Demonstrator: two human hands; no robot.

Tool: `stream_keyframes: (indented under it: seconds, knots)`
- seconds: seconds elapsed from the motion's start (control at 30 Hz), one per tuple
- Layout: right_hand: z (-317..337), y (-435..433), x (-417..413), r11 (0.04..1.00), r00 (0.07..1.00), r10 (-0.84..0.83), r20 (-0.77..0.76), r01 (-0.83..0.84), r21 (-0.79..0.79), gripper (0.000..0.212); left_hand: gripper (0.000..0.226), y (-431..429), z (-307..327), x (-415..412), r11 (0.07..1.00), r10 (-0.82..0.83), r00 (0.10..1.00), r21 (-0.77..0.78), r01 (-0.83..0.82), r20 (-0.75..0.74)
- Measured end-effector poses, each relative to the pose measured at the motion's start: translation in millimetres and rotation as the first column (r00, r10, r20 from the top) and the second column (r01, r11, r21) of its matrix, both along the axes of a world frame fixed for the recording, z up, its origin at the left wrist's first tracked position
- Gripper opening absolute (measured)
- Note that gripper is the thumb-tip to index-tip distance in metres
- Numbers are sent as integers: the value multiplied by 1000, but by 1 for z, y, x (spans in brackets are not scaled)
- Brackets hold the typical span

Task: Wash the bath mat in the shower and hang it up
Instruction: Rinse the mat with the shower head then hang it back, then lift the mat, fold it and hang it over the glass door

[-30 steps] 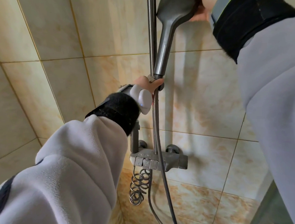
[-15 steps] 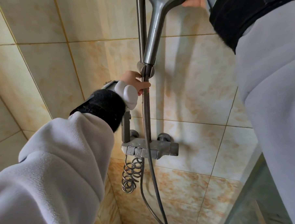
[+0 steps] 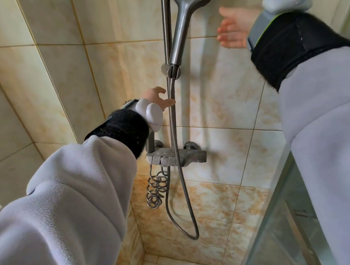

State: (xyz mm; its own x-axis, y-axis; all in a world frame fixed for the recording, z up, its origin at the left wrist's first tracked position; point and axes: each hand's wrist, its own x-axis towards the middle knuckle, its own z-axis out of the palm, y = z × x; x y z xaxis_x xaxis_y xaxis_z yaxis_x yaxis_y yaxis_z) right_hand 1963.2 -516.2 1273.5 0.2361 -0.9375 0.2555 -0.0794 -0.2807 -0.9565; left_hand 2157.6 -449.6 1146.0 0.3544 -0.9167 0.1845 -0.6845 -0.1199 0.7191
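Released — both hands apparently clear.

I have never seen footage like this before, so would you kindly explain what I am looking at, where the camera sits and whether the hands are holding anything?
There is no machine here: a person wears a wide-angle camera on the head, looking forward and down at their own arms in grey fleece sleeves with black wrist straps. The scene is a tiled shower corner. The left hand is open, its fingertips at or very near the grey hose just under the bracket on the upright rail. The right hand is open too, held in the air beside the shower head, which sits in the bracket. Neither hand grips anything. Below is the tap unit, with a coiled hose hanging under it, and a glass panel at the lower right. The bath mat is not in view.
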Motion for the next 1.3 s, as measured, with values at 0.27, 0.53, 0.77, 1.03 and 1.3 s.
stream_keyframes:
  seconds: [0.27, 0.53, 0.77, 1.03, 1.3]
  knots:
    - [-98, 100, 12, 982, 999, 13, -40, -5, 188, 31, 43, 112, -48, 6, 989, -122, 992, 88, 123, -22]
    - [-208, 188, 72, 888, 947, 275, -166, -184, 421, 20, 34, 228, -113, 40, 979, -2, 992, 201, 28, -129]
    - [-282, 264, 139, 743, 818, 551, -166, -390, 544, 22, 28, 336, -159, 65, 940, 256, 935, 291, -180, -248]
    - [-377, 359, 183, 570, 628, 748, -213, -445, 691, 23, 21, 476, -209, 75, 834, 524, 800, 366, -414, -291]
    - [-439, 436, 214, 489, 519, 818, -247, -403, 774, 25, 31, 580, -256, 101, 735, 676, 637, 401, -546, -371]
